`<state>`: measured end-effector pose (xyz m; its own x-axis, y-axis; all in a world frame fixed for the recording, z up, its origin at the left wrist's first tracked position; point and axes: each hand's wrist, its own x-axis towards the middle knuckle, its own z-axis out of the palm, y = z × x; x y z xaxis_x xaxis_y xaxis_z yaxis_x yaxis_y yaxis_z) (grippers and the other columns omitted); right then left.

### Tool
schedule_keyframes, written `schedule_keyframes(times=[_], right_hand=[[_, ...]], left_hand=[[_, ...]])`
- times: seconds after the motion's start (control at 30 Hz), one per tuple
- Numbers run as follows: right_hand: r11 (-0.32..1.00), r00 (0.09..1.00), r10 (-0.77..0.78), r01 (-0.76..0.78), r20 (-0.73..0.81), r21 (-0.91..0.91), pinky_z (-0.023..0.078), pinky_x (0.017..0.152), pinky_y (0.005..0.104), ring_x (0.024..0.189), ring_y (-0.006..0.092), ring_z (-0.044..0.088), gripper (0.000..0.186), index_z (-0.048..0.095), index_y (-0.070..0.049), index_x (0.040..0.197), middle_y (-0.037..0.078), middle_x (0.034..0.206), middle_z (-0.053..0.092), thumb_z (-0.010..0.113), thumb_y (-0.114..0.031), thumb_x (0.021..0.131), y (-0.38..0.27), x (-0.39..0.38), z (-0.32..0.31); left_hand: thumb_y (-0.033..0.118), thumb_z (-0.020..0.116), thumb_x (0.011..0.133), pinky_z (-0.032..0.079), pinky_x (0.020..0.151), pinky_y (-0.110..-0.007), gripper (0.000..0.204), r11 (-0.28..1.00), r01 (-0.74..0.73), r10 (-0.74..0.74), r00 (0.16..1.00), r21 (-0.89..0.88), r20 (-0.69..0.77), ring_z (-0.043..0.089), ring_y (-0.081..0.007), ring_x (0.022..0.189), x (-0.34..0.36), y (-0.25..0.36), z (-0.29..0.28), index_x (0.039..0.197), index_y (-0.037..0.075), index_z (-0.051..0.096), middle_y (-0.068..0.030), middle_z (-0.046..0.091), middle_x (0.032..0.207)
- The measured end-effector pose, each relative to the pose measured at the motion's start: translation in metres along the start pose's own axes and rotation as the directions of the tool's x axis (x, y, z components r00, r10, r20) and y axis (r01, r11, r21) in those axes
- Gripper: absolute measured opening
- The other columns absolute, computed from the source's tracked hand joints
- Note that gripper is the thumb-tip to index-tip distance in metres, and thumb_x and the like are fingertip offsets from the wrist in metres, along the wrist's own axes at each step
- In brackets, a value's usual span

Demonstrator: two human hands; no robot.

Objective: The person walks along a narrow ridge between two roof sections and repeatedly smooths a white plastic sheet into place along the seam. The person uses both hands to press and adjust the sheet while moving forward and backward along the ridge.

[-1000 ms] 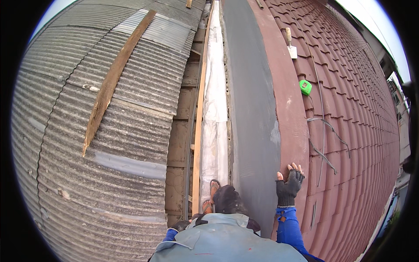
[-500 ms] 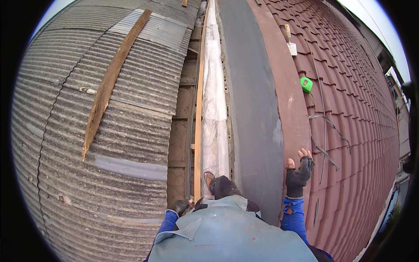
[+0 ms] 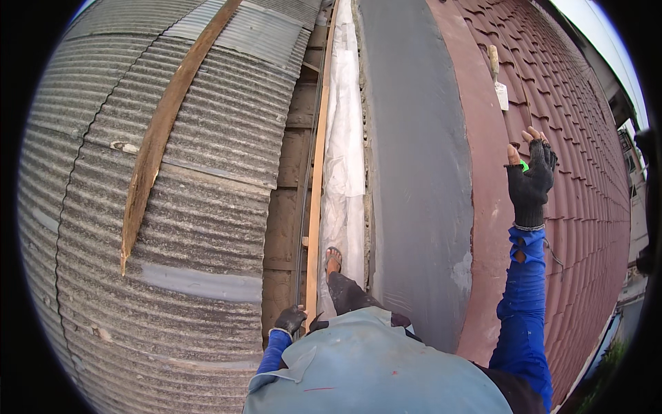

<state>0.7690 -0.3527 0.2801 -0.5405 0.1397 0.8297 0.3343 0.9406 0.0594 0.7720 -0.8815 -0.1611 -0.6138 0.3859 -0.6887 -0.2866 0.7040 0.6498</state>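
My right hand, in a black fingerless glove, reaches forward over the red roof tiles with its fingers apart and holds nothing. Beneath it lies a green tape measure, mostly hidden; whether the hand touches it cannot be told. Farther ahead a trowel with a pale handle rests on the tiles. Low on the left, my gloved left hand is curled over the near part of a thin dark metal rod. The rod runs beside a long wooden batten. My forearm partly covers dark strips on the tiles.
Grey corrugated sheets cover the left, with a rough plank lying across them. A gap shows brown tiles. My bare foot in a sandal stands on the white-lined channel, beside a grey coated wall top.
My right hand has moved forward and right, from the wall's edge to over the tape measure, its arm stretching out. The left hand stays low by the rod and has shifted slightly.
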Motion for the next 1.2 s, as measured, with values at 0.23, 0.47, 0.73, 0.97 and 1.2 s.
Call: schedule_keyframes(times=[0.23, 0.47, 0.73, 0.97, 1.2], right_hand=[[0.991, 0.978, -0.120, 0.130, 0.167, -0.045, 0.034, 0.109, 0.0439, 0.131, 0.0343, 0.045, 0.055, 0.055, -0.005, 0.128, 0.016, 0.134, 0.054, 0.071, -0.034, 0.085, 0.040, 0.081, 0.172], [0.977, 0.947, 0.085, -0.140, 0.309, 0.161, 0.029, 0.113, 0.0512, 0.139, 0.0350, 0.036, 0.070, 0.054, -0.006, 0.133, 0.016, 0.139, 0.051, 0.080, -0.036, 0.076, 0.064, 0.076, 0.226], [0.968, 0.904, 0.107, -0.190, 0.413, 0.165, 0.026, 0.115, 0.0484, 0.141, 0.0321, 0.032, 0.061, 0.056, -0.004, 0.131, 0.014, 0.139, 0.051, 0.074, -0.031, 0.080, 0.066, 0.080, 0.222], [0.987, 0.922, 0.064, -0.116, 0.382, 0.115, 0.033, 0.111, 0.0476, 0.135, 0.0358, 0.041, 0.056, 0.060, -0.003, 0.122, 0.016, 0.131, 0.057, 0.076, -0.031, 0.077, 0.061, 0.087, 0.217], [0.985, 0.930, 0.083, -0.131, 0.359, 0.110, 0.029, 0.112, 0.0478, 0.134, 0.0350, 0.042, 0.053, 0.060, -0.003, 0.120, 0.016, 0.128, 0.058, 0.075, -0.032, 0.078, 0.056, 0.089, 0.213]], left_hand=[[0.032, 0.067, 0.086, 0.049, 0.091, -0.034, 0.051, 0.995, 0.087, -0.092, 0.987, -0.038, -0.132, 0.065, -0.0256, 0.102, 0.097, 0.065, -0.062, 0.123, -0.003, 0.060, -0.0176, 0.068, 0.110], [0.034, 0.064, 0.086, 0.047, 0.094, -0.036, 0.050, 0.960, 0.271, -0.267, 0.962, 0.070, -0.061, 0.063, -0.0295, 0.109, 0.126, 0.089, -0.066, 0.120, -0.003, 0.060, -0.0222, 0.065, 0.116], [0.025, 0.066, 0.087, 0.049, 0.088, -0.033, 0.047, 0.989, 0.135, -0.135, 0.991, 0.058, -0.004, 0.065, -0.0234, 0.099, 0.210, 0.203, -0.096, 0.120, -0.008, 0.059, -0.0203, 0.067, 0.112], [0.027, 0.064, 0.088, 0.047, 0.093, -0.033, 0.045, 0.996, 0.085, -0.084, 0.995, 0.021, -0.052, 0.063, -0.0267, 0.108, 0.220, 0.252, -0.115, 0.121, -0.003, 0.060, -0.0200, 0.066, 0.116], [0.031, 0.066, 0.085, 0.047, 0.095, -0.034, 0.048, 0.969, 0.133, -0.120, 0.990, 0.208, -0.076, 0.062, -0.0287, 0.111, 0.218, 0.209, -0.121, 0.120, -0.001, 0.062, -0.0200, 0.066, 0.117]])
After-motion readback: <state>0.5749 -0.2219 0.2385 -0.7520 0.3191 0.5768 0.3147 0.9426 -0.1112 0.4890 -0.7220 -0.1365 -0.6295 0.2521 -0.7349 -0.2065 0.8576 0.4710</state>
